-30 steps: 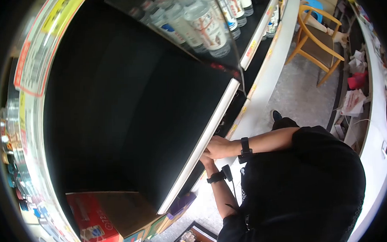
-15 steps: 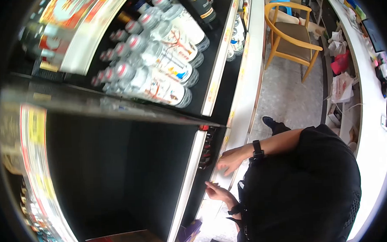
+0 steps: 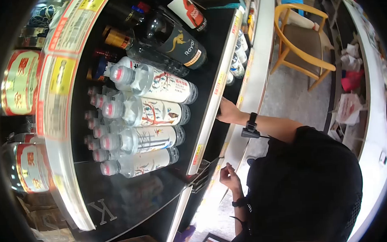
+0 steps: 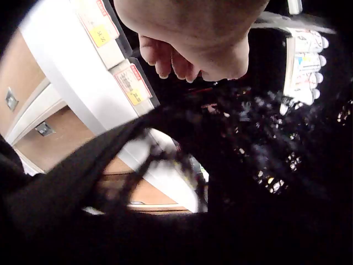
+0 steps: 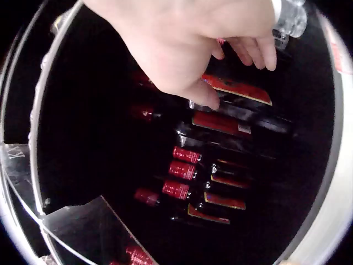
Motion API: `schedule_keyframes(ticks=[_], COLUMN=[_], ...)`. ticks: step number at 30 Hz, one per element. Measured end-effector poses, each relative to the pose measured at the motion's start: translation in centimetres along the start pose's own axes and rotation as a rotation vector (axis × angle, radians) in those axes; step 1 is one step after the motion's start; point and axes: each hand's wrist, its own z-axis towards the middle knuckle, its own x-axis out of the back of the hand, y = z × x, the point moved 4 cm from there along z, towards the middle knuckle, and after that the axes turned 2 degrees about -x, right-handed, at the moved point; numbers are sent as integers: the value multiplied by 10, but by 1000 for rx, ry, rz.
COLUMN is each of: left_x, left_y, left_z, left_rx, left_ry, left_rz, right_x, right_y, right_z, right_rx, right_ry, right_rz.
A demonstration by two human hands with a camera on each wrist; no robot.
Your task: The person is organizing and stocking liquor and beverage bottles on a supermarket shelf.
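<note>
The shelf unit's black shelf (image 3: 193, 140) spread widest, and the person in black (image 3: 306, 189) leaned in beside it. Beyond stood a wooden chair (image 3: 301, 42). A dark bottle with a kangaroo label (image 3: 178, 44) lay across the head view next to rows of clear bottles (image 3: 159, 113), their caps toward the back, all behind a white price rail (image 3: 214, 94).

Half a second earlier, both hands were near each other outside the shelves. By this moment they had parted: the right hand (image 3: 231, 112) had reached in past the rail, its fingers hidden there from the head view, while the left hand (image 3: 230, 178) remained outside, lower in that view. The head view had swung too, bringing the clear bottles to its middle. That left the reaching to the right hand alone, as far as could be judged.

The red-labelled bottles (image 5: 223, 121) sat in the dark under the right hand, whose thumb stood apart from its loosely bent fingers. Nothing showed clearly in its grasp, and whether it touched a bottle could not be told. The left hand's fingers were loosely curled together with nothing visible in them, near small price tags (image 4: 132, 85).
</note>
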Motion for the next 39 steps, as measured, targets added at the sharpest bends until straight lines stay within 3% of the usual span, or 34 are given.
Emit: schedule_keyframes(ticks=[1,3,5,8,19,23,25,30,36,37,38,39], left_x=[-15,-20,-27,-30,-53,-62,-66,-65,-54,-55,-54,-56], left_y=[9,18,20,12,40,45,44,47,63,63,59,53], left_z=[-3,5,1,-6,8,17,16,14,14,15,14,9], left_rx=[28,61,97,146,218,133,225,107,190,203,210,208], left_ry=[-13,-35,-6,68,43,41,-22,34,55,34,50,54], left_rz=[28,50,75,22,-36,-45,-71,-6,-8,-11,-16,-16], right_x=[-8,-10,-27,-27,-26,-23,-22,-33,-23,-24,-24,-21], right_y=[3,2,12,-5,-1,2,6,2,10,14,26,23], right_z=[21,25,37,39,29,28,27,42,24,23,23,17], right_rx=[36,25,114,63,282,340,366,415,510,513,321,330], right_ry=[-117,-128,-318,-398,-287,-224,-188,-135,-58,-28,-5,-29], right_rz=[126,163,202,347,152,86,58,-25,-96,-107,122,116])
